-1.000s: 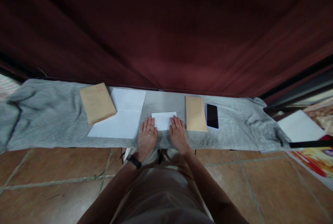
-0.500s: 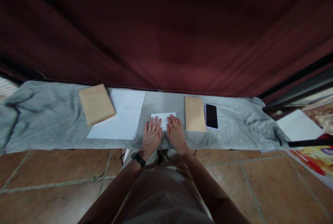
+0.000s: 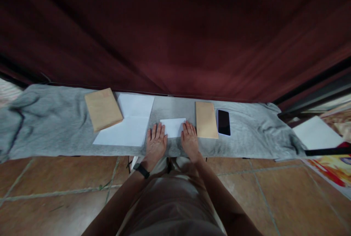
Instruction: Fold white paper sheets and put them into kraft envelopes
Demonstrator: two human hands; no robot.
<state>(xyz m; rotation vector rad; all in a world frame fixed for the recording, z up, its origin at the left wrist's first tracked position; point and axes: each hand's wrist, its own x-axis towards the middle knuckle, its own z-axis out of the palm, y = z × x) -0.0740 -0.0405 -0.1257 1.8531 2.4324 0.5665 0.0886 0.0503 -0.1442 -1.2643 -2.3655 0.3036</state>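
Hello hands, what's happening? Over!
Left hand and right hand flat, open, flanking the folded white paper. Brown envelope beside right hand. Nothing blocking.

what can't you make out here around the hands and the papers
- Folded white paper, head view: its near corners lie under the left hand and right hand.
- Brown envelope stack, head view: too small to count; the faint print at its top is unreadable.
- Large white sheet: its upper left corner is hidden by that stack.
- Phone: screen dark.
- Table under the grey cloth: fully covered.
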